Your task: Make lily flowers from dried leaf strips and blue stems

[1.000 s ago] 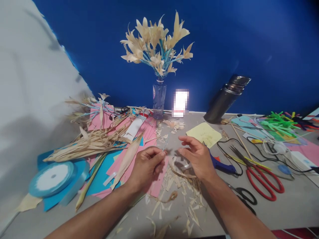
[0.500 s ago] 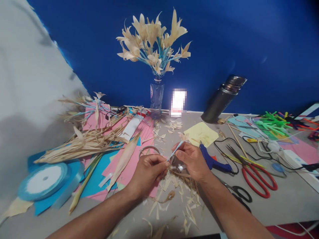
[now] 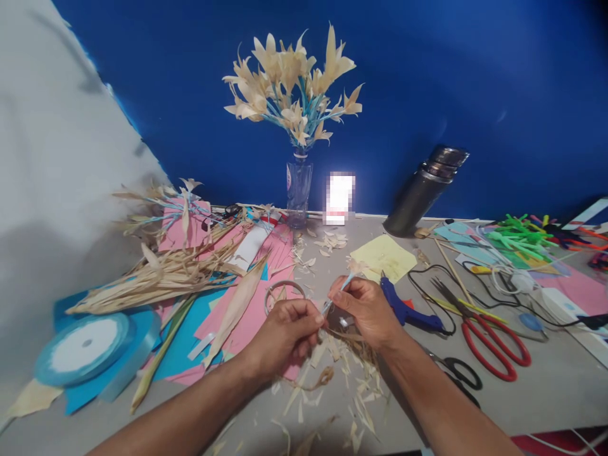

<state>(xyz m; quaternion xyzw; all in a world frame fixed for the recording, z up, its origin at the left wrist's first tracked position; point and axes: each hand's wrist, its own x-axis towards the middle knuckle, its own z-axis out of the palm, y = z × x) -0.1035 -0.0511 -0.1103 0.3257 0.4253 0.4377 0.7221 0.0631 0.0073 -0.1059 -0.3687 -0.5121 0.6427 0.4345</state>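
Between my hands is a small handmade flower (image 3: 358,267) of pale dried husk on a light-blue wrapped stem (image 3: 345,282). My right hand (image 3: 365,310) pinches the stem below the petals, with the flower head pointing up and to the right. The lower end of the stem sits between the thumb and fingertips of my left hand (image 3: 292,326), which is closed on it. Beneath both hands lie husk scraps (image 3: 332,354) and a clump of brown fibre. A roll of tape (image 3: 285,285) stands behind my left hand.
A clear bottle (image 3: 299,190) holds similar husk flowers (image 3: 294,76). Left lie dried husks (image 3: 156,275) and a blue ribbon spool (image 3: 85,345). Right are a blue glue gun (image 3: 411,307), red-handled scissors (image 3: 494,342), black-handled scissors (image 3: 460,373), a leaning dark flask (image 3: 422,193) and green pipe cleaners (image 3: 520,234).
The flower has shifted slightly to the right and down, its stem still between both hands. My left fingers have changed their bend a little. The view has tilted slightly.
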